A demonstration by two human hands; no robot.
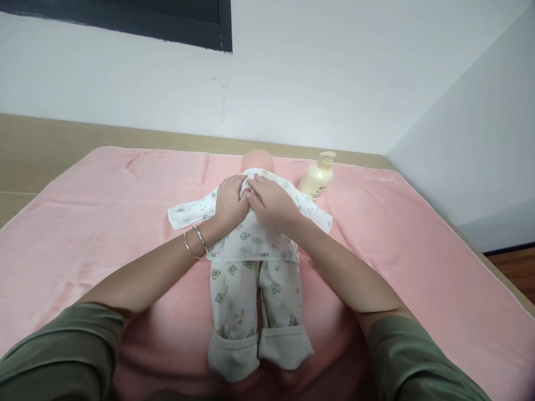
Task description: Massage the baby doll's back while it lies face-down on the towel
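Observation:
A baby doll (258,160) lies on a pink blanket, its bald head at the far end. It wears a white patterned long-sleeved top (261,242) and matching trousers (238,289) with turned-up cuffs. My left hand (231,199), with two bangles at the wrist, rests on the upper chest of the top, its fingers bent at the fabric near the collar. My right hand (273,201) lies on the chest beside it, thumb and fingers close to the front opening. The thumbs nearly meet at the middle. Whether fabric is pinched between the fingers is too small to tell.
A cream pump bottle (318,175) stands on the pink blanket (388,234) just right of the doll's shoulder. Behind the blanket runs a wooden surface edge (50,136) along a white wall (313,72). A dark frame hangs at the upper left.

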